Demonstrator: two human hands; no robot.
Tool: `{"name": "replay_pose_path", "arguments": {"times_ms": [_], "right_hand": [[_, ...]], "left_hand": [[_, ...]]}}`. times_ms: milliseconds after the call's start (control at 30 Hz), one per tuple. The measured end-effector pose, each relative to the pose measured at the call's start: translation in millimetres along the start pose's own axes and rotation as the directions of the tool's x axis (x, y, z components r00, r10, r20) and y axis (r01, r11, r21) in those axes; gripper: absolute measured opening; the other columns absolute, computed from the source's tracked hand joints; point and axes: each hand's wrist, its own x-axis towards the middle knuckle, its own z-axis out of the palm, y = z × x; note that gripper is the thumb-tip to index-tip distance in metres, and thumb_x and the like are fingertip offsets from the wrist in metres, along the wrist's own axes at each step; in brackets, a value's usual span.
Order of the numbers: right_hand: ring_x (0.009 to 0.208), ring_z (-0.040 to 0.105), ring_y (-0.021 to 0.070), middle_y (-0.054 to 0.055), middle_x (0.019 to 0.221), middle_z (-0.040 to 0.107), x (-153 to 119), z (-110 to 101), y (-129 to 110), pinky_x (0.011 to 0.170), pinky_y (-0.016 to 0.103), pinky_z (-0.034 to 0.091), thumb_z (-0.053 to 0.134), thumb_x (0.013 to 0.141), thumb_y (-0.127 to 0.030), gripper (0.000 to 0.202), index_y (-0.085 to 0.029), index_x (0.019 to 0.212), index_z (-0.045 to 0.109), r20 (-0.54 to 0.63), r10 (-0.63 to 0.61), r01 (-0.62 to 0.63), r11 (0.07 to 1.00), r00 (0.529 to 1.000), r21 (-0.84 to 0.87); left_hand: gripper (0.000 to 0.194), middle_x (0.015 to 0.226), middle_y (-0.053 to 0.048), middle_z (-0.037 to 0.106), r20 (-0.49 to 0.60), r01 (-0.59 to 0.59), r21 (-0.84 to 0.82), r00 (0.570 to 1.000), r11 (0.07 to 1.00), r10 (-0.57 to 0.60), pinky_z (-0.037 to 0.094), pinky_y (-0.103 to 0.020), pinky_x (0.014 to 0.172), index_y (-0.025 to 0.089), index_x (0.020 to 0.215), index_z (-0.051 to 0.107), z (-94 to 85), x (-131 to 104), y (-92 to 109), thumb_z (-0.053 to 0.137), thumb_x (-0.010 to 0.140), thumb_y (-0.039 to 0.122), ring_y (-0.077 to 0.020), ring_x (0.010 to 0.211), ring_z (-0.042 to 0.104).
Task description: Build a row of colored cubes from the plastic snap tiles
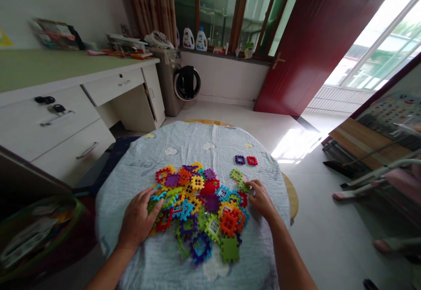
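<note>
We're getting hard daylight from the window (388, 49) at upper right, blown out to white, with a glaring patch on the floor (210, 108). Our left side sits dim, the basket (74, 213) deep in shadow. Edges stretch and smear; the pile (200, 202) looks fairly clear.

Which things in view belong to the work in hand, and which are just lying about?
In the work:
- multicoloured toothed plastic pieces, under the left hand
- lime-green plastic piece, at the right hand

Lying about:
- white plastic bottles on the windowsill
- black cloth on the washing machine's door
</note>
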Motion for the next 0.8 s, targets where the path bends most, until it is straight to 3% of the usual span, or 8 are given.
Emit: {"name": "replay_pose_path", "arguments": {"times_ms": [167, 333, 467, 567, 667, 800], "right_hand": [[0.090, 0.060, 0.0199, 0.007, 0.108, 0.060, 3, -4, 10, 0.079, 0.033, 0.051, 0.053, 0.071, -0.023, 0.039, -0.020, 0.109, 0.065, -0.086, 0.133, -0.127, 0.989, 0.987, 0.071], [0.097, 0.059, 0.0246, 0.010, 0.106, 0.060, 15, 7, 1, 0.090, 0.037, 0.047, 0.072, 0.068, -0.042, 0.048, -0.018, 0.109, 0.066, -0.046, 0.140, -0.143, 0.987, 0.989, -0.071], [0.096, 0.058, 0.0243, 0.009, 0.098, 0.060, 22, 9, -3, 0.089, 0.035, 0.045, 0.075, 0.066, -0.041, 0.044, -0.017, 0.102, 0.069, 0.018, 0.148, -0.142, 0.973, 0.989, -0.181], [0.093, 0.058, 0.0225, 0.007, 0.096, 0.060, 30, 5, -4, 0.086, 0.033, 0.045, 0.072, 0.067, -0.038, 0.040, -0.018, 0.101, 0.068, -0.015, 0.146, -0.146, 0.970, 0.989, -0.196], [0.094, 0.057, 0.0224, 0.007, 0.100, 0.059, 44, 3, -10, 0.088, 0.034, 0.044, 0.071, 0.070, -0.040, 0.042, -0.019, 0.107, 0.066, -0.062, 0.095, -0.105, 0.977, 0.994, -0.183], [0.102, 0.055, 0.0247, 0.010, 0.108, 0.059, 62, 12, -23, 0.090, 0.034, 0.042, 0.073, 0.070, -0.039, 0.048, -0.019, 0.113, 0.065, -0.022, 0.072, -0.075, 0.974, 0.997, -0.213]], "left_hand": [[0.046, 0.117, -0.012, 0.062, 0.012, -0.015, 0.010, 1.000, 1.000, 0.015, 0.043, -0.044, 0.103, 0.018, 0.111, 0.058, 0.2, 0, -2, 0.044, 0.088, 0.056, -0.0275, 0.113, 0.057], [0.046, 0.117, -0.011, 0.063, 0.001, -0.020, 0.006, 1.000, 1.000, 0.020, 0.043, -0.043, 0.103, 0.019, 0.110, 0.058, -1.1, 1, 0, 0.043, 0.088, 0.056, -0.0272, 0.112, 0.058], [0.044, 0.116, -0.012, 0.063, 0.002, -0.018, 0.001, 1.000, 1.000, 0.018, 0.044, -0.044, 0.102, 0.019, 0.109, 0.058, -1.3, 1, 0, 0.044, 0.088, 0.055, -0.0273, 0.112, 0.058], [0.043, 0.116, -0.011, 0.063, 0.001, -0.009, -0.007, 1.000, 1.000, 0.009, 0.044, -0.045, 0.102, 0.020, 0.109, 0.058, -0.6, 1, -1, 0.045, 0.087, 0.054, -0.0270, 0.111, 0.058], [0.042, 0.117, -0.011, 0.063, 0.008, -0.005, -0.013, 1.000, 1.000, 0.005, 0.043, -0.045, 0.103, 0.021, 0.111, 0.057, -0.2, 0, -1, 0.046, 0.087, 0.054, -0.0270, 0.112, 0.058], [0.043, 0.117, -0.011, 0.063, 0.007, 0.001, -0.016, 1.000, 1.000, 0.000, 0.043, -0.045, 0.103, 0.020, 0.110, 0.058, 0.1, 0, 0, 0.045, 0.088, 0.055, -0.0273, 0.112, 0.057]]}}
